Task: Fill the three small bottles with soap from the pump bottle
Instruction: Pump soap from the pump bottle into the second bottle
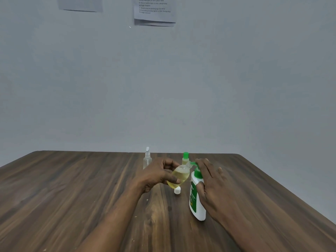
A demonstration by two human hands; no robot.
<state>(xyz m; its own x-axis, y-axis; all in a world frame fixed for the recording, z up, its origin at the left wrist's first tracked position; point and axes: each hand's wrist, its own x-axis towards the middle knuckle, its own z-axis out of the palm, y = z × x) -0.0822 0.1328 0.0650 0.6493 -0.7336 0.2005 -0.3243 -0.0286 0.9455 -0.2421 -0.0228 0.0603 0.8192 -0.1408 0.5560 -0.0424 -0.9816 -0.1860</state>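
Note:
My left hand point(156, 174) grips a small clear bottle point(179, 176) holding yellowish soap, tilted so its open neck meets the green pump spout. The white pump bottle point(196, 199) with a green label and green pump head stands on the table. My right hand point(209, 180) rests on the pump head with its fingers laid over the top and the thumb against the bottle's neck. A white cap point(177, 190) lies on the table below the held bottle. Behind stand a clear spray bottle point(147, 159) and a small bottle with a green cap point(185, 158).
The dark wooden table point(72, 188) runs to a grey wall; its far edge lies just behind the two standing bottles. Printed paper sheets point(154, 11) hang on the wall high above.

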